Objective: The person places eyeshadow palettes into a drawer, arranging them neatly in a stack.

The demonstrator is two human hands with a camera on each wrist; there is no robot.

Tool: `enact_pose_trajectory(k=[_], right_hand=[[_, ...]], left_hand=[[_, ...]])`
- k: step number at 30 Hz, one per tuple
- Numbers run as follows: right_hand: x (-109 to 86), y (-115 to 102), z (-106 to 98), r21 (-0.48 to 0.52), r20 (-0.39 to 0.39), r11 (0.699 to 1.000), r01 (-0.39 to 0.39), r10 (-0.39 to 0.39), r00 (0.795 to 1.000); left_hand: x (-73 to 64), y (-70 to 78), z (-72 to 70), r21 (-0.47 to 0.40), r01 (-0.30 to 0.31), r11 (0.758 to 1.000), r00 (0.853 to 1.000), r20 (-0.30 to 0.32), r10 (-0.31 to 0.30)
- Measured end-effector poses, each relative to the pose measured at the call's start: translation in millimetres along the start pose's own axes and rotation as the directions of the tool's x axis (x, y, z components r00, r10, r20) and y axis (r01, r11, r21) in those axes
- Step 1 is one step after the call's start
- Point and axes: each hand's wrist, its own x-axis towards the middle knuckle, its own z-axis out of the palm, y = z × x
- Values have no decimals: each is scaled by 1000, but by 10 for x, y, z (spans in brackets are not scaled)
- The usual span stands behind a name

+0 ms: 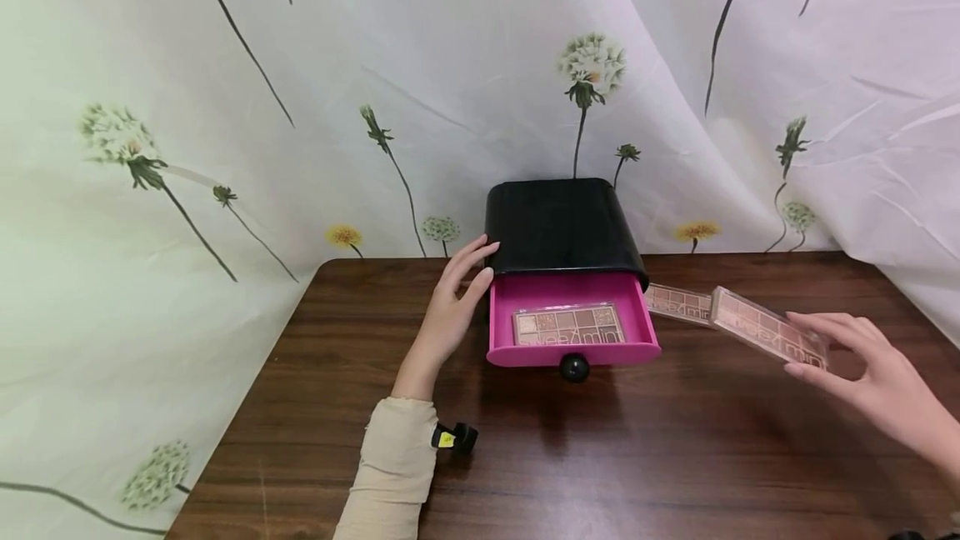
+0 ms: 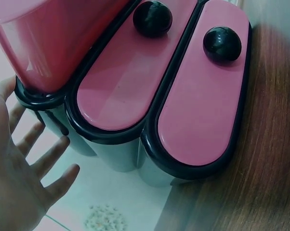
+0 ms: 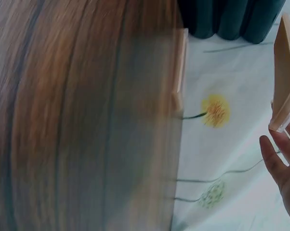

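Note:
A black drawer organizer [image 1: 558, 223] stands at the back of the table with its top pink drawer [image 1: 525, 357] pulled out. Inside that drawer lies an eyeshadow palette [image 1: 567, 325] with a see-through lid. My left hand [image 1: 450, 298] rests against the organizer's left side, its fingers spread and fairly straight in the left wrist view. Off to the right, my right hand [image 1: 873, 365] pinches a second palette [image 1: 765, 327] by its right end, thumb below and fingers above, holding it tilted over the table. A third palette [image 1: 678, 303] lies beside the organizer, partly hidden by it and overlapped by the held one.
Two lower pink drawers [image 2: 198, 106] with round black knobs are pushed in. The brown wooden table [image 1: 337, 440] ends at a white cloth [image 1: 450, 107] printed with dandelions. A black strap device [image 1: 456, 437] sits on my left wrist.

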Motion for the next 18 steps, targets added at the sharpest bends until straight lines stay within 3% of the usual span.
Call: enact_pose_trajectory(k=[3,8,18], right_hand=[[31,-103,19,5,-36,999,46,-46,998],[72,-257,48,20,-62,991,130,-129,990],[299,-499,112,68,-80,968,241,-235,969]], left_hand=[[23,-67,3,9,2,1000,1000,0,-2],[82,-340,45,10,-14,1000,1000,-1,14],[84,-393,35,30,-56,998,998,-26,57]])
